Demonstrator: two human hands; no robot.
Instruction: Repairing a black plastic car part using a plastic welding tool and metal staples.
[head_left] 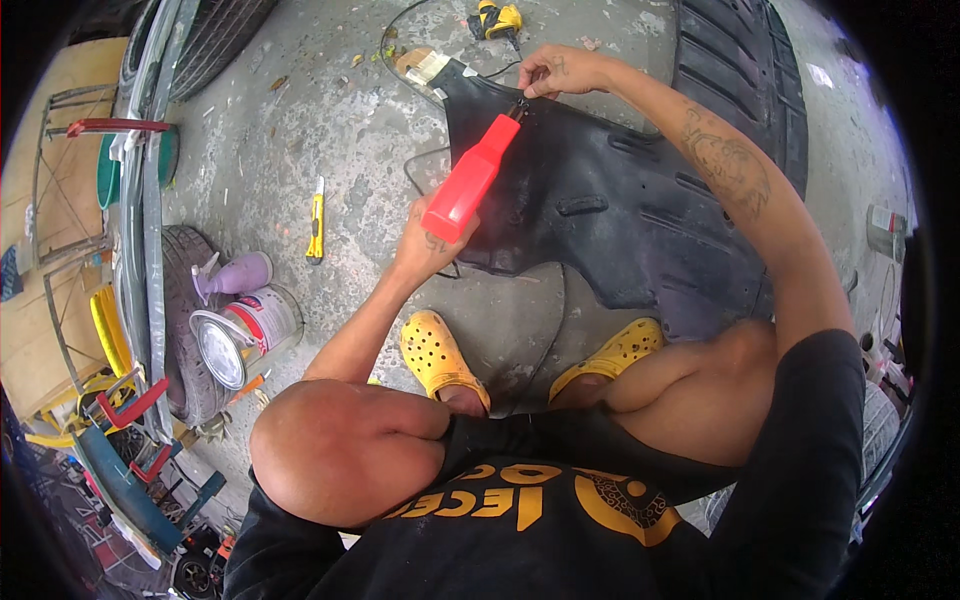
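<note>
My left hand (432, 242) is wrapped round the handle of a red hot stapler (470, 185). Its dark pronged tip points up and away, near the far left corner of a black moulded plastic panel (590, 165). Just beyond that tip, my right hand (553, 72) has its thumb and fingers pinched together at the panel's edge. Whatever the pinch holds is too small to make out. The panel lies on the concrete floor in front of my yellow clogs (440, 350).
A flat brush (428, 68) and a yellow-black power tool (495, 20) lie beyond the panel. To the left are a yellow utility knife (317, 222), a purple spray bottle (240, 272), a paint can (265, 322) and a tyre (185, 250). A thin cable (562, 320) runs near my feet.
</note>
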